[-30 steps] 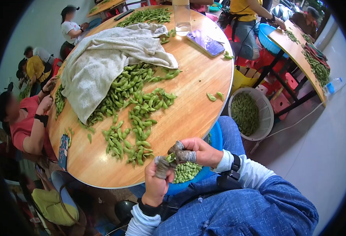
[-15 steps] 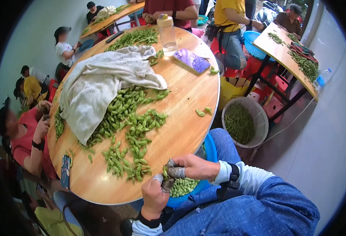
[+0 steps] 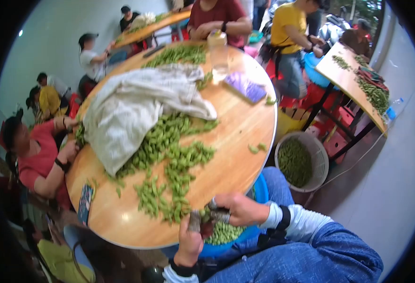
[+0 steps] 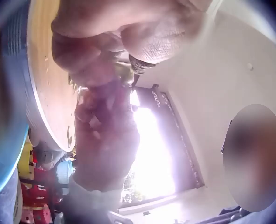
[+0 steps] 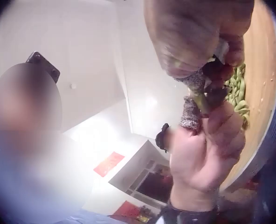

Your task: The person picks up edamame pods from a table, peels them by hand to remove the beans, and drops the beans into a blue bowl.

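Over the front edge of the round wooden table (image 3: 238,158), my two hands meet with a green soybean pod (image 5: 201,102) pinched between them. Grey tape wraps the thumb and some fingertips. My left hand (image 3: 189,243) holds the pod's near side with its thumb up. From the right, my right hand (image 3: 245,210) grips it with thumb and fingers. The fingers hide most of the pod. Beneath them, shelled green beans (image 3: 224,233) lie in a blue basin (image 3: 262,187) at my lap. Loose soybean pods (image 3: 162,198) spread on the table just beyond my left hand.
A pale towel (image 3: 122,111) covers part of the pod heap. A bottle (image 3: 218,56), a purple phone (image 3: 245,87) and a patterned dark phone (image 3: 85,203) lie or stand on the table. To the right stands a white basket (image 3: 317,160) of pods. Other people sit around.
The head view has shifted, so the table sits lower in it. Both hands stay together at the pod with small finger movements. The person in red at left now reaches onto the table.
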{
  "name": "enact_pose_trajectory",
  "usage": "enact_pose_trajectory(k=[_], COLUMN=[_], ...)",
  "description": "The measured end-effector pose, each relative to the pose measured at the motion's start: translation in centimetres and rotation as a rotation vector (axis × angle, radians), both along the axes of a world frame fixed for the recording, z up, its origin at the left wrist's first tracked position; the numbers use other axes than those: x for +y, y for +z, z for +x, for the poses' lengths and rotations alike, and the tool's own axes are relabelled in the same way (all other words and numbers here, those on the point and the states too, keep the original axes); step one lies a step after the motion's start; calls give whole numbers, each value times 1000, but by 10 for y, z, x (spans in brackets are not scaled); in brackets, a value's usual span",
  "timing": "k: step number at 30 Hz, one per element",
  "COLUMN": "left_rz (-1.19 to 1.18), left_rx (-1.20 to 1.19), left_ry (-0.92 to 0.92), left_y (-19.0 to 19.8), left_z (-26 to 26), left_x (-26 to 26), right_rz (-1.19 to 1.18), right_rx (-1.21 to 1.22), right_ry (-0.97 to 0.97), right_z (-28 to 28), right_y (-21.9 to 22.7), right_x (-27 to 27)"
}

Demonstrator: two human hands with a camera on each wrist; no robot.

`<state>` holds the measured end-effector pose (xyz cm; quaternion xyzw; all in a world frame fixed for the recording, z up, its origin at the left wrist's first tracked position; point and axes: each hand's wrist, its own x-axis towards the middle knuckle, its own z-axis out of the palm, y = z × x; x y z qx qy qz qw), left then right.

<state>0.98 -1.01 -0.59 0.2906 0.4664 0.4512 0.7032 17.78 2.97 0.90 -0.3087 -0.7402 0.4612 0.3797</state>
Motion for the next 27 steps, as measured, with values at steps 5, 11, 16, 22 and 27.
enact_pose_trajectory(k=[5,11,16,22,27], left_rz=[292,402,393,327,255], left_rx=[278,303,320,269,233], left_ry=[-140,-126,-29,-19,16], left_y=[-6,-16,-3,-4,-14], left_z=[-2,-6,2,7,9], left_x=[0,0,-2,1,3], right_rz=[-69,-69,47,-3,21], right_rx=[-17,29,-2,-31,-80], right_ry=[-16,51,-25,-63,-86], right_z=[1,0,-6,-5,-4], right_y=[1,-4,-4,-5,-5], right_x=[-1,-2,-6,-11,-9])
